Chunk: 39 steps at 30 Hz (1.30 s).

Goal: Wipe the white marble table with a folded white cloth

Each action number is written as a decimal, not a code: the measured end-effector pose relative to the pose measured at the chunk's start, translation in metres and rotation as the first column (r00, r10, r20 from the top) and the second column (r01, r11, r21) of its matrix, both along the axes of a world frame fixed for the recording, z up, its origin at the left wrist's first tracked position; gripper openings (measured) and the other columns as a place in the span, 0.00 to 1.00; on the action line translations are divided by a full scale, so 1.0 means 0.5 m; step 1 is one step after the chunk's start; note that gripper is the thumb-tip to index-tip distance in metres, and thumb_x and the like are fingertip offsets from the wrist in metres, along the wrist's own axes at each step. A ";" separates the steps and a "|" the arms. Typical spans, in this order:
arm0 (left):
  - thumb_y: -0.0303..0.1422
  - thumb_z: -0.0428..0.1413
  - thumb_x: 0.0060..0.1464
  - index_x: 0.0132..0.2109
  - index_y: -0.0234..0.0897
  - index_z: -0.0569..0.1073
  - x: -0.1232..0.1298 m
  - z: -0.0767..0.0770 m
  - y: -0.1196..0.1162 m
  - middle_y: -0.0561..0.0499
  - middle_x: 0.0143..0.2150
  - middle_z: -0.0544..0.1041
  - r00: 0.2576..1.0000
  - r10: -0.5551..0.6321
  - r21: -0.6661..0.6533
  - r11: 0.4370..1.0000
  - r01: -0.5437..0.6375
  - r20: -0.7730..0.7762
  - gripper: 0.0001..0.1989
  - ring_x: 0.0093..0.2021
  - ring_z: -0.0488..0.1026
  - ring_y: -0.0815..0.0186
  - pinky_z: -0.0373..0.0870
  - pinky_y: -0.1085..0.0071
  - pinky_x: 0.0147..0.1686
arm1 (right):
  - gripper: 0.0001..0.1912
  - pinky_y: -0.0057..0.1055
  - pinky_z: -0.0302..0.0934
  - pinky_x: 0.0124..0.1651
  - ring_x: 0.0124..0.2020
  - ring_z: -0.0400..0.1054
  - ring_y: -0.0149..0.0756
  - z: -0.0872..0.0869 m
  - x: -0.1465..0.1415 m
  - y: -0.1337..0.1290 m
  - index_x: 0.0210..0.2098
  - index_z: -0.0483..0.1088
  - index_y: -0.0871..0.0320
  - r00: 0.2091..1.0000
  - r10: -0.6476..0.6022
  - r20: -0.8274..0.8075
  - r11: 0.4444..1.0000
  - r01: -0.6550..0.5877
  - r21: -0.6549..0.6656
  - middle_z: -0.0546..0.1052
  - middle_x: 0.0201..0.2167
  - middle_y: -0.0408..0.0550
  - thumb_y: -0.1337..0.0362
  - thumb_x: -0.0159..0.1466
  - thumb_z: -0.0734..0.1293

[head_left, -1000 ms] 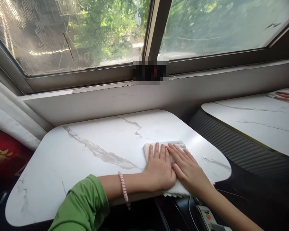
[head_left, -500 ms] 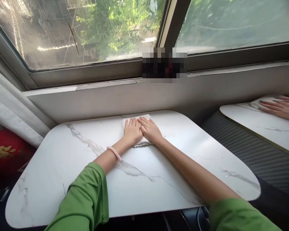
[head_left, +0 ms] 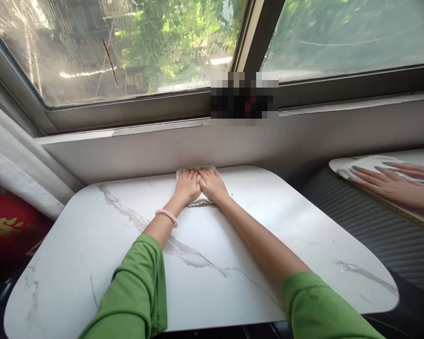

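Observation:
A folded white cloth (head_left: 201, 200) lies at the far edge of the white marble-patterned table (head_left: 127, 268), close to the wall. My left hand (head_left: 188, 185), with a pink bead bracelet on its wrist, is flat on the cloth's left part, fingers stretched toward the window. Beside it, touching at the thumb side, my right hand (head_left: 213, 186) presses flat on the right part. Both hands are open and cover most of the cloth; its ragged near edge shows below them.
At right, another person's hands (head_left: 392, 183) lie on a white cloth on a second table. A ribbed grey surface (head_left: 356, 226) runs between the tables. Behind are the wall (head_left: 144, 155) and window frame (head_left: 134, 113). A white curtain (head_left: 17, 160) and red fabric (head_left: 14, 230) are at left.
My hands and the cloth have slid slightly left and farther toward the wall. The other person's hands have moved left and nearer on their table.

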<state>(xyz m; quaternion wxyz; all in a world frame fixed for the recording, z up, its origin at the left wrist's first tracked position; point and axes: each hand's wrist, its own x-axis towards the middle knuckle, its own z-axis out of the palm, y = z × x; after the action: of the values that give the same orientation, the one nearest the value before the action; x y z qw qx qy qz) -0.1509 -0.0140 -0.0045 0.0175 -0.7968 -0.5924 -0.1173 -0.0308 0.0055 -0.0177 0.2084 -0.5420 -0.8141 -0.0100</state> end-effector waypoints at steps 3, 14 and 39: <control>0.30 0.38 0.63 0.64 0.29 0.57 0.000 -0.001 -0.003 0.43 0.67 0.58 1.000 0.005 0.003 1.000 -0.005 -0.004 0.25 0.67 0.51 0.61 0.41 0.57 0.66 | 0.27 0.46 0.47 0.64 0.64 0.54 0.42 0.006 -0.002 -0.008 0.59 0.62 0.65 1.000 -0.006 -0.006 1.000 0.006 -0.018 0.64 0.62 0.55 0.69 0.63 0.49; 0.31 0.36 0.63 0.66 0.28 0.53 0.008 0.007 -0.060 0.44 0.69 0.53 1.000 0.000 -0.052 0.999 0.000 -0.009 0.27 0.69 0.47 0.62 0.37 0.56 0.67 | 0.28 0.44 0.47 0.65 0.65 0.53 0.39 0.012 0.006 -0.067 0.61 0.61 0.64 0.999 -0.022 0.025 0.999 0.023 -0.039 0.62 0.63 0.54 0.69 0.64 0.49; 0.39 0.35 0.66 0.67 0.20 0.51 0.034 0.039 -0.496 0.35 0.69 0.46 0.969 -0.232 -0.111 0.968 0.223 -0.080 0.30 0.69 0.40 0.49 0.42 0.47 0.66 | 0.27 0.52 0.48 0.65 0.67 0.45 0.42 0.025 0.145 -0.486 0.67 0.50 0.47 0.924 0.265 -0.277 0.920 -0.327 -0.213 0.54 0.67 0.45 0.58 0.68 0.54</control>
<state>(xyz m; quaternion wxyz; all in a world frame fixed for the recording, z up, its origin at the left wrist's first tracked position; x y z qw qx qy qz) -0.1340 -0.2620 0.0151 -0.0089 -0.8641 -0.5007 -0.0514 0.0414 -0.2375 -0.0051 0.2336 -0.4311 -0.8499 0.1930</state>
